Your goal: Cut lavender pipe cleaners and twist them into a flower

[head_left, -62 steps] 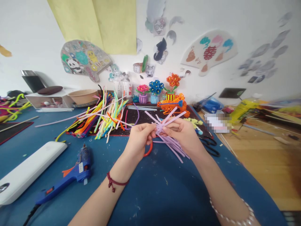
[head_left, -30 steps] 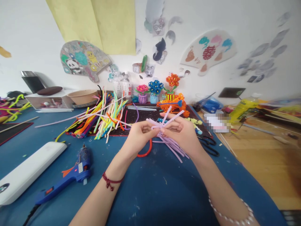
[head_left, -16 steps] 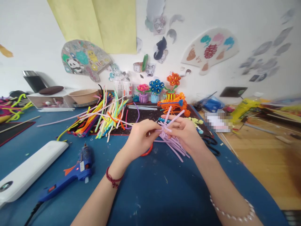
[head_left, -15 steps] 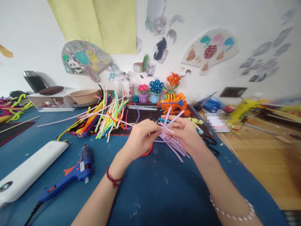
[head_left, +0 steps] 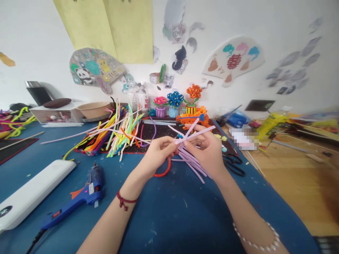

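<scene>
Several light purple pipe cleaners [head_left: 194, 131], crossed at one point, are pinched between both hands above the table. My left hand [head_left: 160, 150] closes thumb and fingers on their crossing from the left. From the right, my right hand [head_left: 208, 148] grips the same stems, its fingertips close to the left ones. Beneath the hands lies a loose bundle of light purple pipe cleaners [head_left: 194, 164]. A red-orange scissor handle [head_left: 165, 169] shows just below my left hand. Black scissor handles [head_left: 234, 165] lie right of my right wrist.
A blue hot glue gun [head_left: 88, 190] and a long white device [head_left: 39, 190] lie at left on the blue table [head_left: 164, 218]. Multicoloured pipe cleaners [head_left: 124, 130] are heaped behind. Small pipe-cleaner flower pots [head_left: 174, 110] stand by the wall, beside orange pieces [head_left: 205, 114]. A yellow bottle [head_left: 274, 123] leans at right.
The crossed stems have turned, and their free ends now point more to the right. My left fingers have shifted slightly on the crossing. The view has moved a little.
</scene>
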